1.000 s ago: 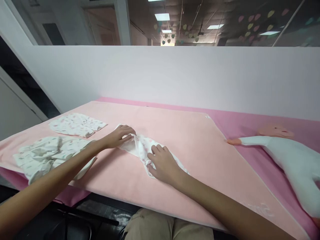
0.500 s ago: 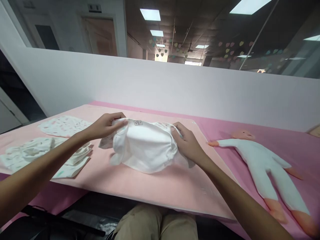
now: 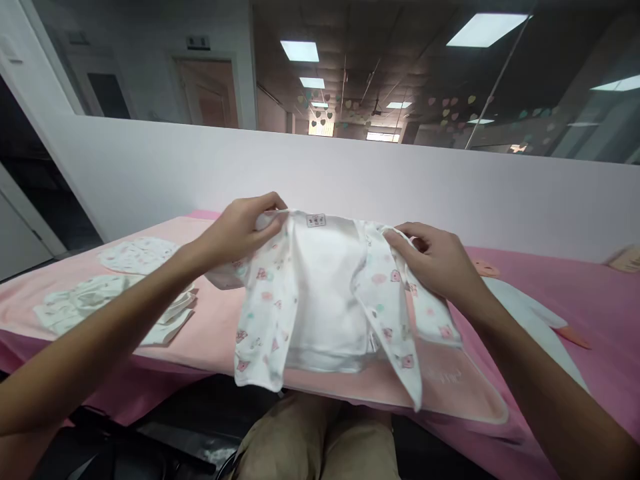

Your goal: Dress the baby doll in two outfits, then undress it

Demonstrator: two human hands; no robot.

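Observation:
A white baby shirt (image 3: 330, 300) with pink bear prints hangs spread between my hands, its front parted and its plain inside facing me. My left hand (image 3: 245, 230) pinches the left shoulder close to the neckline. At the other shoulder, my right hand (image 3: 435, 257) grips the cloth between thumb and fingers. A printed label (image 3: 316, 221) shows at the neck. One sleeve (image 3: 433, 313) dangles below my right hand; the other is partly covered by my left hand. The lower hem hangs over the front part of a peach mat (image 3: 215, 327).
On the left of the mat lie a crumpled pile of printed baby clothes (image 3: 85, 300) and a round printed cloth piece (image 3: 137, 255). A cloth doll (image 3: 530, 320) in white lies right on the pink table cover (image 3: 560, 287), partly behind my right arm. A white wall (image 3: 350, 173) stands behind.
Both hands have risen and moved apart to the right. The shirt, bunched before, now hangs open with its printed front panels showing. The view has shifted slightly.

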